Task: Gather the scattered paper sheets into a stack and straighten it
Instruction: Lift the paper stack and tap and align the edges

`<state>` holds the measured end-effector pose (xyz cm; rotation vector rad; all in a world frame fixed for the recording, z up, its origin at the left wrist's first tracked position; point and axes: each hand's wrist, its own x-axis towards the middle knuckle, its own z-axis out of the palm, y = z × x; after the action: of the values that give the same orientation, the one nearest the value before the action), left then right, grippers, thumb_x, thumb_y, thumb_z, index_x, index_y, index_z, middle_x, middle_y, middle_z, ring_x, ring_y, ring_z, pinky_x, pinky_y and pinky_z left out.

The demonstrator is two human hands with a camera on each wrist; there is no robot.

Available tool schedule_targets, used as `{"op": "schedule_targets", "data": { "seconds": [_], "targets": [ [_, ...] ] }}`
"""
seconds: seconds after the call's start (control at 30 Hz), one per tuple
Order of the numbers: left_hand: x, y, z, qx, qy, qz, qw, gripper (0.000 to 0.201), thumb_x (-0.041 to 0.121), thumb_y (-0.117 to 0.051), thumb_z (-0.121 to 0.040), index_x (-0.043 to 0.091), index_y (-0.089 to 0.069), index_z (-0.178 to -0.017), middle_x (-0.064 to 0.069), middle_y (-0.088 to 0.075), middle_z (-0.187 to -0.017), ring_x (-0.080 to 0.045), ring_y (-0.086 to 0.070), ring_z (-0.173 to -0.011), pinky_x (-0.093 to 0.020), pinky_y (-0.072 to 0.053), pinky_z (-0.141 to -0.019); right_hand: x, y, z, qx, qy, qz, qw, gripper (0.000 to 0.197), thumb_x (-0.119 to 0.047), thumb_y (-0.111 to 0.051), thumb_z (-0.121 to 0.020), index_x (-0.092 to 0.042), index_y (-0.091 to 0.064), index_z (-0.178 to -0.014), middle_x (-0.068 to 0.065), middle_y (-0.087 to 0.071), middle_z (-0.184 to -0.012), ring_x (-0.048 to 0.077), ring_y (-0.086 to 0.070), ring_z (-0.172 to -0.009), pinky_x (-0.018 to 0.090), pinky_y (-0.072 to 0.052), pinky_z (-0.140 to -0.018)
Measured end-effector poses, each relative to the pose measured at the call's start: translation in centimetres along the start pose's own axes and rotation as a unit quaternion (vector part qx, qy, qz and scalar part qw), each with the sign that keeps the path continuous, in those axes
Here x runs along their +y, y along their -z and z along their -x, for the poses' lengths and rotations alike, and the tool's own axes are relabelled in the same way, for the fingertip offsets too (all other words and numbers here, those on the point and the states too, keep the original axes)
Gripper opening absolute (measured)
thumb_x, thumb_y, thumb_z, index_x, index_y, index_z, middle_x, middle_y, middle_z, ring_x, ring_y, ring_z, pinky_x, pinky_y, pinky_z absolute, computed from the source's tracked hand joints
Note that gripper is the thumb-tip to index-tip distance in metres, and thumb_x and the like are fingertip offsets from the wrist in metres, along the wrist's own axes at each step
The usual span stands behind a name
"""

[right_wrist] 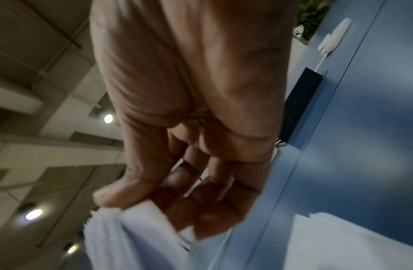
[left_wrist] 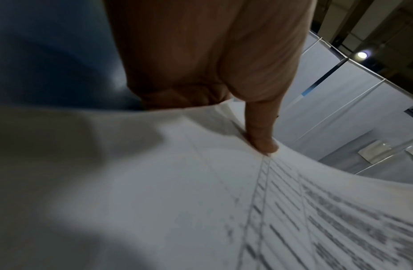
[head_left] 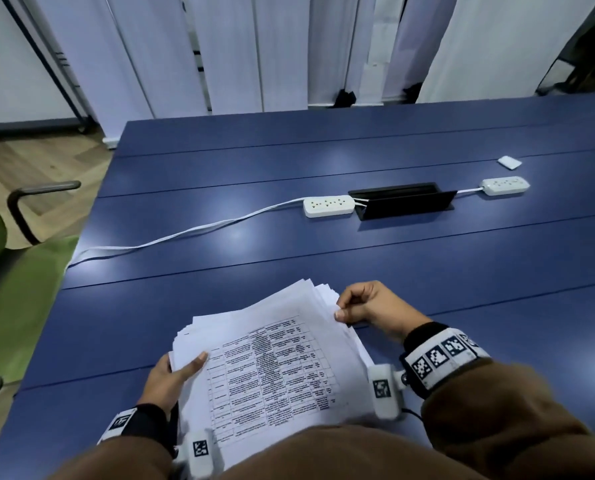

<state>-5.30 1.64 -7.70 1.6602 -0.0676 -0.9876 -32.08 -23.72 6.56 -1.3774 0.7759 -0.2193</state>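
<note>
Right now the blue table [head_left: 323,258] carries my paper stack [head_left: 271,358] at its six o'clock edge, corners fanned and ragged. My left hand [head_left: 171,375] pinches the nine o'clock edge, thumb on top; my right hand [head_left: 368,306] pinches the two o'clock corner. Loosen either pinch, I reckon, and sheets slide apart.
</note>
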Motion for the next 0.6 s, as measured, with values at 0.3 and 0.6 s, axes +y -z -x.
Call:
{"op": "schedule_targets", "data": {
  "seconds": [0.3,0.6],
  "targets": [
    [-0.8,0.5,-0.7,0.007,0.006,0.002,1.0,0.04,0.008,-0.078,-0.077,0.006,-0.059,-0.112,-0.018,-0.07,-0.111,-0.038,-0.067,-0.102,-0.057,-0.048,-0.096,-6.2,-1.0,1.7,0.328,0.258,0.247,0.875,0.03,0.014,-0.046,-0.084,-0.015,-0.047,-0.079,-0.01,-0.057,-0.07,-0.006,-0.06,-0.073,0.012,-0.048,-0.071],
    [0.0,0.3,0.4,-0.015,-0.068,0.014,0.997,0.079,-0.004,-0.062,-0.089,0.031,-0.027,-0.15,0.001,-0.04,-0.149,-0.023,-0.047,-0.13,-0.04,-0.035,-0.109,-14.4,-0.4,5.4,0.384,0.454,0.089,0.799,0.028,0.002,-0.042,-0.095,-0.026,-0.04,-0.09,-0.008,-0.043,-0.079,-0.004,-0.044,-0.067,0.012,-0.04,-0.069]
  ]
}}
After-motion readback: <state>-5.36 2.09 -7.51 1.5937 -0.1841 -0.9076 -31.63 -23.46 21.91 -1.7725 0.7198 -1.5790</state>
